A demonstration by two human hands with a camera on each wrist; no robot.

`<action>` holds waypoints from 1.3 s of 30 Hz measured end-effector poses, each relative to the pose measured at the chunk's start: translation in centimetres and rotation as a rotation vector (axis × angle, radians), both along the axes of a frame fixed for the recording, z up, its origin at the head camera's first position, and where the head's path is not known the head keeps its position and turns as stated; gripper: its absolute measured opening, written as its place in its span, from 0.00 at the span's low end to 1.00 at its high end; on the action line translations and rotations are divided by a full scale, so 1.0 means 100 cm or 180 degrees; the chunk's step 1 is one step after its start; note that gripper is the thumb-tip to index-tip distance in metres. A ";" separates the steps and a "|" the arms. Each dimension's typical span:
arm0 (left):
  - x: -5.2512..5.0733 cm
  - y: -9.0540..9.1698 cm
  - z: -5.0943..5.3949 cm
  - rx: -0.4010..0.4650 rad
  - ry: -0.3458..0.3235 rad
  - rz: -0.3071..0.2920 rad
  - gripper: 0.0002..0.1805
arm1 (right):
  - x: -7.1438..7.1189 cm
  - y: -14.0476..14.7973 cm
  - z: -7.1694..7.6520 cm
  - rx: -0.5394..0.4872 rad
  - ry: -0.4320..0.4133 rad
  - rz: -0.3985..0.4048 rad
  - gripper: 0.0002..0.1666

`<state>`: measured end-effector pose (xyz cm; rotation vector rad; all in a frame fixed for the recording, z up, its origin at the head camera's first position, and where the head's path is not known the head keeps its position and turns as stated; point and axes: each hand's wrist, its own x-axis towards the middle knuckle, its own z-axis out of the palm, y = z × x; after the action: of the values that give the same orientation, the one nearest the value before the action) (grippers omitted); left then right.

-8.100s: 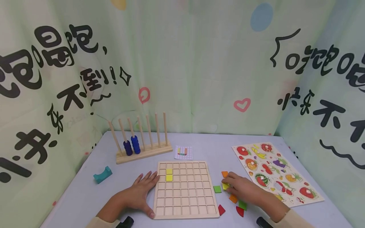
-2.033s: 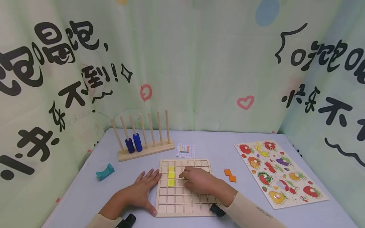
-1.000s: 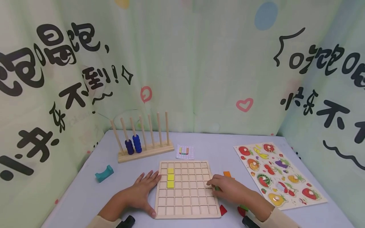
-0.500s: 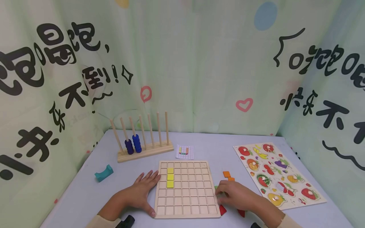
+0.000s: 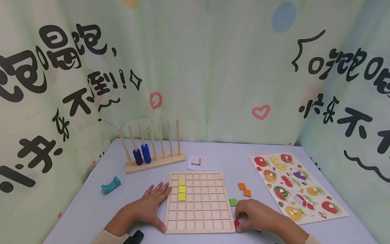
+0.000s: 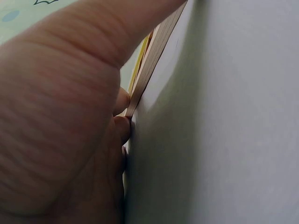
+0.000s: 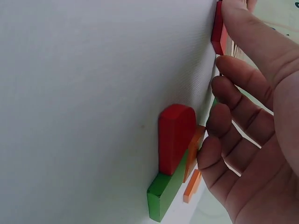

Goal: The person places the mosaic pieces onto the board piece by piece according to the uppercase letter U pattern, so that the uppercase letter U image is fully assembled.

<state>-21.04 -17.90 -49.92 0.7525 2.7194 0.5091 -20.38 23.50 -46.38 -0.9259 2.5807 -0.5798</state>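
Observation:
A wooden grid board holds three yellow square tiles stacked in one column near its left side. My left hand lies spread along the board's left edge, fingertips and thumb touching it. At the board's lower right corner, my right hand has thumb and forefinger at opposite sides of a red quarter-circle tile, seemingly pinching it. In the right wrist view that red tile sits at the thumb, with the other fingers curled. A green tile lies just above this hand.
Two orange tiles lie right of the board. Another red tile and a green tile sit under the right hand. A pattern card, a peg rack, a teal block and a fruit puzzle stand around.
A third yellow tile has joined the column on the board. My right hand has gone from the board to the loose tiles, then down to the red one. The left hand stays put.

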 end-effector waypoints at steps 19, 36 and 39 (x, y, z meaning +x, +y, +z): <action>-0.001 0.000 -0.002 -0.0007 0.0005 0.0009 0.76 | -0.001 0.002 0.003 0.0179 0.0118 0.0034 0.10; 0.001 0.002 0.004 -0.0013 -0.0054 0.0068 0.75 | 0.000 0.001 0.002 0.0222 0.0288 -0.0030 0.09; 0.002 0.002 0.005 -0.0005 -0.0055 0.0069 0.76 | 0.000 0.001 0.003 0.0266 0.0309 -0.0057 0.09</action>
<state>-20.83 -17.69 -49.43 0.7158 2.7143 0.5158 -20.33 23.56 -46.07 -0.9257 2.6793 -0.4383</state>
